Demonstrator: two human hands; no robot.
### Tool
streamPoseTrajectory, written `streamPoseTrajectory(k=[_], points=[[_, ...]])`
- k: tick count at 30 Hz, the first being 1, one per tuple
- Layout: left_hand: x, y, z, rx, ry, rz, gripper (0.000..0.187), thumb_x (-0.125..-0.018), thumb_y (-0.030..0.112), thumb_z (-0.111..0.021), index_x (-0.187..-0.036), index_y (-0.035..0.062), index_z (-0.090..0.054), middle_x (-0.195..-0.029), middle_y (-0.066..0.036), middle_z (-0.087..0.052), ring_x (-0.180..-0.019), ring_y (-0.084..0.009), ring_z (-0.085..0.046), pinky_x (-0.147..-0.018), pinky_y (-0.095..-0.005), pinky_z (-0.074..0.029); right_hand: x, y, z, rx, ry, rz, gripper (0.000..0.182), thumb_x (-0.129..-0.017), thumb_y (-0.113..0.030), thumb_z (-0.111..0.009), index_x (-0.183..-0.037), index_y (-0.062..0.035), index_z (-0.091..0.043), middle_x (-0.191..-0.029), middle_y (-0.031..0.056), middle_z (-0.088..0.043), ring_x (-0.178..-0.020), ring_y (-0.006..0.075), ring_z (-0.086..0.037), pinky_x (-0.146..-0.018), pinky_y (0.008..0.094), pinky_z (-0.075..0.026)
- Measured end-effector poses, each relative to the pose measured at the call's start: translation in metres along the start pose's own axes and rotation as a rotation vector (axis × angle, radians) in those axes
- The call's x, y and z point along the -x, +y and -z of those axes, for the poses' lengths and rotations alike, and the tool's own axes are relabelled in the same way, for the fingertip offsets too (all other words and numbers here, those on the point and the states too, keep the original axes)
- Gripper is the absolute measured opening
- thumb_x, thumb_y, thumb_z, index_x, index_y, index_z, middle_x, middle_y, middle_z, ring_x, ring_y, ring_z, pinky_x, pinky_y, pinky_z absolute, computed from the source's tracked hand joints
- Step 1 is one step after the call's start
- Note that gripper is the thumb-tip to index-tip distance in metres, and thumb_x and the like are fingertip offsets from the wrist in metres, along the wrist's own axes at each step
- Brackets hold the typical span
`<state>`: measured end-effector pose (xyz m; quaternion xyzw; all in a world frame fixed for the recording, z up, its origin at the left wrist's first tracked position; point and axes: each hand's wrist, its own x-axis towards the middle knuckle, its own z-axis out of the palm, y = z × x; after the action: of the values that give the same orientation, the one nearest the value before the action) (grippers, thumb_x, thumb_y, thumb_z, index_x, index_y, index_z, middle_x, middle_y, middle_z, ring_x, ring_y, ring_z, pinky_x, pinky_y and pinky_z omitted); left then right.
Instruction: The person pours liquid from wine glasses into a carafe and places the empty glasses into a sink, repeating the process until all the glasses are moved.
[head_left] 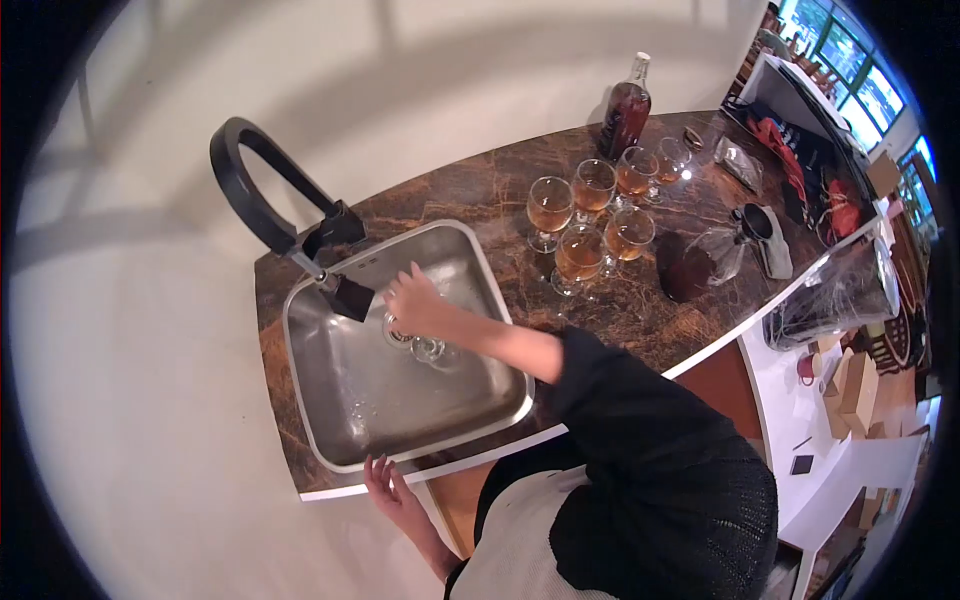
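Observation:
My right hand (412, 305) reaches over the steel sink (330, 395), its fingers curled. Just below it a clear glass (428, 349) shows in part beside the drain. The hand appears closed on this glass, though my palm hides where they meet. My left hand (388, 488) hovers near the sink's front rim with its fingers apart, holding nothing. The black tap (258, 200) arches over the sink from the back left, its head close to my right hand.
Right of the sink, several stemmed glasses (550, 208) with amber drink stand on the brown counter (480, 195). Behind them is a bottle (626, 115) of dark red liquid. Further right are a glass carafe (690, 268) with dark liquid, a black-rimmed item and a cloth (776, 245).

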<state>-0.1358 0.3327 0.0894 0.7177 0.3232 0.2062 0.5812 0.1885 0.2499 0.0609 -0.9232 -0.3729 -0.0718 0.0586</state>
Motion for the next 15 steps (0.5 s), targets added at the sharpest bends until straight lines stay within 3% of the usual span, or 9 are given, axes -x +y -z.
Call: streamPoseTrajectory(k=[2, 4, 5, 7, 9, 10, 12, 14, 15], points=[[-0.003, 0.003, -0.005, -0.008, -0.03, -0.033, 0.047, -0.1, 0.007, -0.052, -0.146, 0.0044, -0.042, -0.133, -0.016, -0.056, -0.117, -0.0237, -0.056, -0.102, -0.0375, -0.044, 0.06, 0.011, 0.064, -0.449, 0.313, 0.004, 0.038, -0.085, -0.035, -0.072, -0.112, -0.0089, -0.068, -0.105, 0.0088, -0.071, -0.1, 0.0306, -0.066, -0.105, 0.0466, -0.04], [-0.005, 0.005, -0.011, 0.024, -0.037, -0.014, 0.047, -0.1, 0.006, -0.052, -0.145, 0.0035, -0.042, -0.132, -0.016, -0.057, -0.118, -0.0239, -0.056, -0.103, -0.0375, -0.044, 0.117, 0.027, 0.141, -0.712, 0.674, 0.008, 0.029, -0.083, -0.017, -0.074, -0.109, -0.0072, -0.066, -0.099, 0.0082, -0.07, -0.086, 0.0267, -0.066, -0.095, 0.0399, -0.046], [-0.006, 0.004, -0.014, 0.035, -0.042, -0.015, 0.047, -0.1, 0.006, -0.052, -0.145, 0.0033, -0.042, -0.131, -0.016, -0.057, -0.118, -0.0241, -0.056, -0.103, -0.0374, -0.044, 0.15, 0.043, 0.139, -0.704, 0.852, -0.127, 0.023, -0.08, 0.0, -0.068, -0.103, -0.0055, -0.065, -0.096, 0.0103, -0.069, -0.084, 0.0268, -0.063, -0.086, 0.0362, -0.046], [-0.01, -0.003, -0.02, 0.044, -0.075, -0.048, 0.047, -0.1, 0.005, -0.052, -0.146, 0.0033, -0.042, -0.131, -0.016, -0.056, -0.118, -0.0243, -0.056, -0.103, -0.0371, -0.044, 0.195, 0.081, 0.118, -0.341, 1.326, -0.214, 0.026, -0.082, 0.004, -0.061, -0.106, -0.0008, -0.054, -0.1, 0.0114, -0.059, -0.087, 0.024, -0.054, -0.082, 0.0353, -0.044], [-0.014, -0.015, -0.023, 0.04, -0.125, -0.109, 0.048, -0.099, 0.004, -0.052, -0.146, 0.0035, -0.042, -0.131, -0.016, -0.056, -0.118, -0.0244, -0.056, -0.103, -0.0366, -0.043, 0.233, 0.112, 0.103, -0.411, 1.186, -0.639, 0.045, -0.085, 0.004, -0.058, -0.124, -0.0021, -0.038, -0.122, 0.0127, -0.044, -0.107, 0.0221, -0.045, -0.095, 0.0365, -0.037], [-0.012, -0.013, -0.027, 0.041, -0.15, -0.121, 0.048, -0.099, 0.004, -0.053, -0.146, 0.0036, -0.042, -0.131, -0.016, -0.056, -0.118, -0.0245, -0.056, -0.103, -0.0364, -0.043, 0.247, 0.134, 0.086, -0.449, 1.2, -0.715, 0.064, -0.079, 0.001, -0.064, -0.136, -0.001, -0.035, -0.127, 0.0148, -0.044, -0.114, 0.0232, -0.044, -0.094, 0.0372, -0.037], [-0.008, -0.003, -0.037, 0.044, -0.19, -0.139, 0.048, -0.099, 0.003, -0.053, -0.146, 0.0039, -0.042, -0.131, -0.016, -0.056, -0.117, -0.0246, -0.056, -0.103, -0.0359, -0.043, 0.264, 0.16, 0.059, -0.588, 1.104, -0.887, 0.079, -0.083, -0.001, -0.064, -0.149, -0.005, -0.02, -0.141, 0.0147, -0.036, -0.123, 0.0248, -0.043, -0.099, 0.0368, -0.037], [-0.002, 0.007, -0.046, 0.042, -0.217, -0.128, 0.048, -0.099, 0.002, -0.053, -0.145, 0.0041, -0.042, -0.132, -0.016, -0.056, -0.118, -0.0242, -0.056, -0.103, -0.0355, -0.044, 0.274, 0.192, 0.029, -0.665, 0.877, -0.794, 0.097, -0.082, -0.006, -0.071, -0.155, -0.007, -0.009, -0.149, 0.018, -0.031, -0.135, 0.0279, -0.037, -0.108, 0.0407, -0.035], [0.001, 0.01, -0.048, 0.038, -0.228, -0.123, 0.048, -0.099, 0.002, -0.053, -0.145, 0.0042, -0.043, -0.132, -0.016, -0.056, -0.118, -0.024, -0.056, -0.102, -0.0353, -0.044, 0.267, 0.199, 0.022, -0.73, 0.935, -0.661, 0.1, -0.079, -0.01, -0.077, -0.154, -0.0027, -0.012, -0.149, 0.0198, -0.03, -0.138, 0.0297, -0.034, -0.117, 0.0436, -0.027]])
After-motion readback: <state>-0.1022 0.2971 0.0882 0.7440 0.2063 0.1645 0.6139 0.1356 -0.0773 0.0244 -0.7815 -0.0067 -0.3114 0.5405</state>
